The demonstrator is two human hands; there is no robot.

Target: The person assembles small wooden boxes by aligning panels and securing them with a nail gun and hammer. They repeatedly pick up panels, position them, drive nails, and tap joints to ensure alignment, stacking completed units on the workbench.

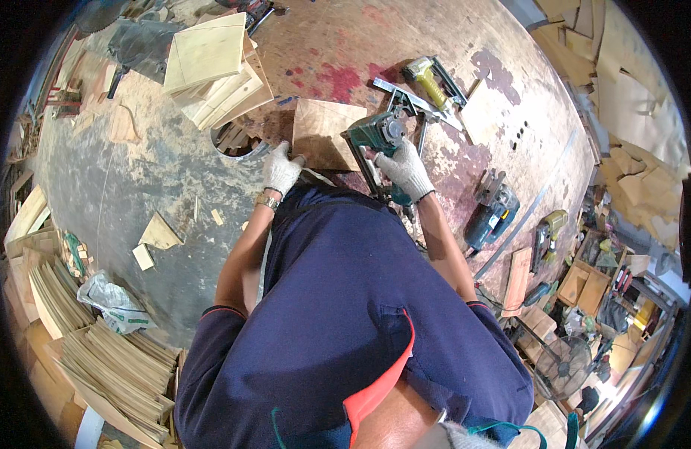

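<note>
A square wooden board lies on the worktable in front of me. My left hand, in a white knit glove, is closed at its near left corner, with the far fingertips partly hidden. My right hand, gloved likewise, grips the handle of a dark green nail gun. The gun's body and magazine stand along the board's right edge; whether its nose touches the wood I cannot tell. Just left of the board is a round opening with wood scraps inside.
Stacked boards lie at the far left. A yellow-green nail gun and metal square sit far right, beside a pale board. A blue power tool is nearer. Triangular offcuts lie left; slat stacks stand lower left.
</note>
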